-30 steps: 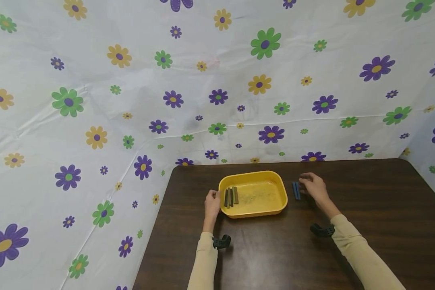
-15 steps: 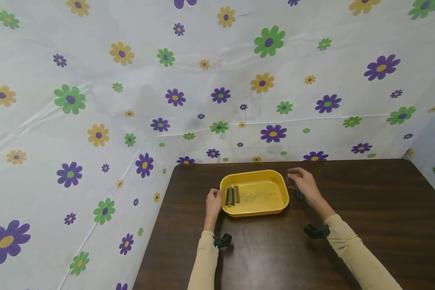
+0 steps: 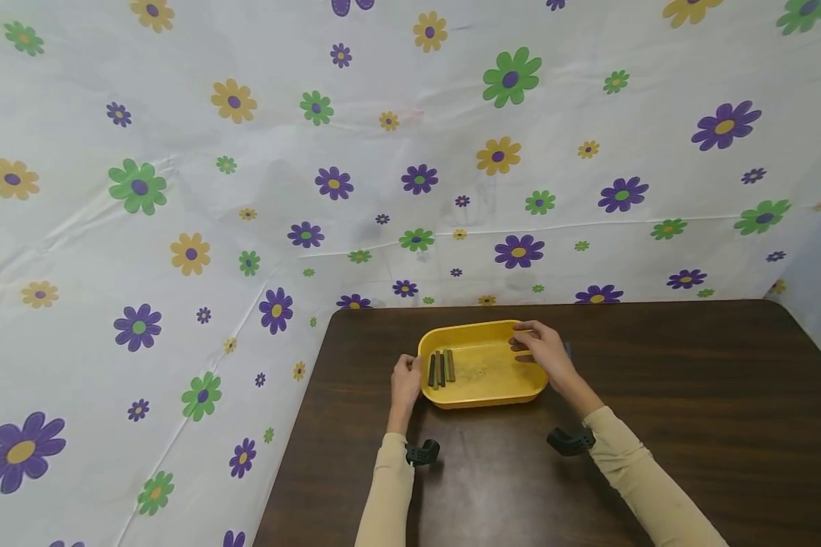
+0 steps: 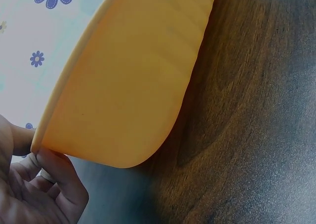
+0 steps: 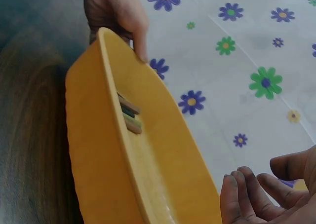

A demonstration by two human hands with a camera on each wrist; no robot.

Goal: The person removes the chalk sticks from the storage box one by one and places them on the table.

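My left hand (image 3: 405,381) holds the left end of a yellow plastic tray (image 3: 487,399). In the left wrist view, the thumb and fingers (image 4: 61,177) pinch the tray's rim (image 4: 64,83). Several short sticks (image 3: 442,368), dark, brown and olive, lie side by side inside the tray's left end; the right wrist view shows the stick ends (image 5: 129,116) too. My right hand (image 3: 546,351) hangs over the tray's right end, its thumb apart from its loosely bent fingers (image 5: 242,189) and nothing visible between them. Behind that hand, a bit of blue stick (image 3: 568,349) shows on the table.
The dark wood-grain table (image 3: 691,395) extends to the right of the tray and in front of it. A white flowered sheet (image 3: 383,152) hangs behind the table and along its left side. A black wrist camera (image 3: 423,453) sits on my left wrist, another (image 3: 571,442) on my right.
My right hand has moved left, from beside the two blue sticks to over the tray's right end, and now mostly hides those sticks. The left hand stays on the rim.
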